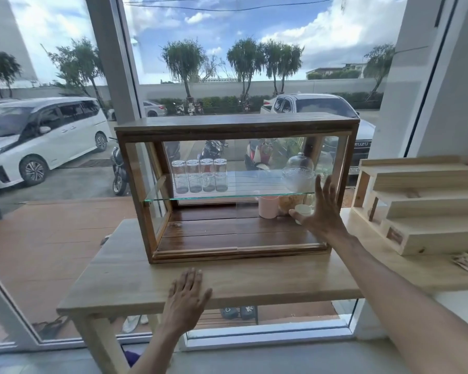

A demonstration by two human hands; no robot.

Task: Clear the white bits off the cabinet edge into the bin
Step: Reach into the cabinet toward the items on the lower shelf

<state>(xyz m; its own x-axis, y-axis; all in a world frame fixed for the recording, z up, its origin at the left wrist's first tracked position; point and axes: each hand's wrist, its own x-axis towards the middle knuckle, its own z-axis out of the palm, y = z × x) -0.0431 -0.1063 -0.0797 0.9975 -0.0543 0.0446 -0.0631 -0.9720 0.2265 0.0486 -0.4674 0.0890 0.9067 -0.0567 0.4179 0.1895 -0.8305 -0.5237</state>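
A wooden display cabinet with glass sides stands on a light wooden table. My right hand is open, fingers spread, flat against the glass front at the cabinet's right end. My left hand is open too, palm down over the table's front edge, holding nothing. Along the cabinet's lower front edge I cannot make out any white bits. No bin is in view.
Inside the cabinet a glass shelf carries several upturned glasses and a glass dome; below stand a pink cup and a white lidded jar. A stepped wooden rack sits to the right. Big windows lie behind.
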